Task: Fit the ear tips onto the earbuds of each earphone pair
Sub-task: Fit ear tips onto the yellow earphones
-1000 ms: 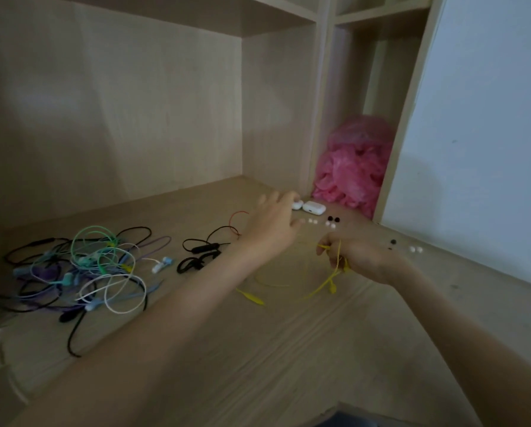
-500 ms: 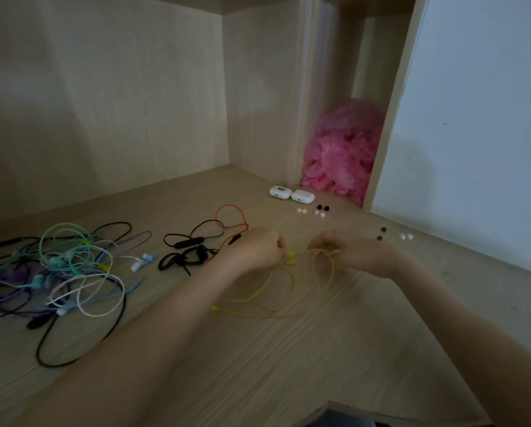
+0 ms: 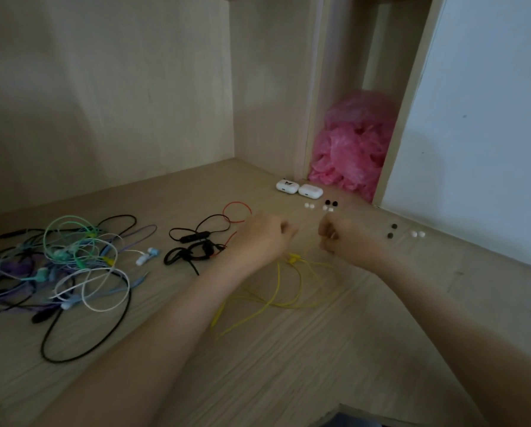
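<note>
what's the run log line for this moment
left hand: curled, grip unclear | right hand: curled, grip unclear | yellow earphones: lying looped beside both hands

Pretty dim in here, honestly. The brightest patch is the white wall on the right, a cool bluish grey, with a soft shadow on it just beside the shelf upright. The wooden back panel sinks into murk toward the left and upper corners. It's a soft, grainy picture. The left hand and right hand look smeary, and the yellow earphone cable goes faint close to them. The wide lens makes the upright lean and stretches both forearms at the bottom edge.
</note>
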`<state>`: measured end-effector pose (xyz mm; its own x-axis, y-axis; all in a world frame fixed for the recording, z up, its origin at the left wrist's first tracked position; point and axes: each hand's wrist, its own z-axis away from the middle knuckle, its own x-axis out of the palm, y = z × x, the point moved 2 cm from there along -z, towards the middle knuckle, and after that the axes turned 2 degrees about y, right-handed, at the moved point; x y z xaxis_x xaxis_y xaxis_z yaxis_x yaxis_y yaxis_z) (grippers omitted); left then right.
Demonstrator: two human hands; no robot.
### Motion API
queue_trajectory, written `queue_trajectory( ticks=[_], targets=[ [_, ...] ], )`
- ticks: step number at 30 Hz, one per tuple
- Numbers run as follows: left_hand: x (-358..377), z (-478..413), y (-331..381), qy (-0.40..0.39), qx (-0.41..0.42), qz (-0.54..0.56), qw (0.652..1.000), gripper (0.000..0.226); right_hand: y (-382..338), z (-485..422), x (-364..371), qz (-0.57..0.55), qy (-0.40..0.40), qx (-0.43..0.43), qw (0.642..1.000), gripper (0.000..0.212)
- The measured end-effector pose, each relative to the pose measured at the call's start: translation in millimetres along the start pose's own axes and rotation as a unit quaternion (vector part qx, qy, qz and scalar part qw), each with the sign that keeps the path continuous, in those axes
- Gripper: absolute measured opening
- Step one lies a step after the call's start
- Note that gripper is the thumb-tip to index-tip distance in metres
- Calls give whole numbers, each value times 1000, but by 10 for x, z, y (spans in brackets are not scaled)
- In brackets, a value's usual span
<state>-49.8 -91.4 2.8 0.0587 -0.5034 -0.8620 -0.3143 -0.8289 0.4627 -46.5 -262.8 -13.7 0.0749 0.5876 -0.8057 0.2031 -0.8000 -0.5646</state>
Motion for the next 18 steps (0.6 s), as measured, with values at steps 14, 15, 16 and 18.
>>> queue_trajectory(
  ticks=[14, 15, 16, 18],
  targets=[
    [131, -142, 72, -76, -94, 435, 892, 18, -269, 3, -3, -135, 67, -82, 985, 19],
    [131, -145, 71, -78, -96, 440, 890, 18, -249, -6, -3, -138, 67, -78, 985, 20],
    [130, -152, 71, -77, -99, 443, 888, 19, -229, -16, -1, -141, 67, -72, 985, 21],
    [134, -187, 56, -75, -118, 444, 885, 19, -196, -29, 4, -158, 61, -56, 984, 20]
  ],
)
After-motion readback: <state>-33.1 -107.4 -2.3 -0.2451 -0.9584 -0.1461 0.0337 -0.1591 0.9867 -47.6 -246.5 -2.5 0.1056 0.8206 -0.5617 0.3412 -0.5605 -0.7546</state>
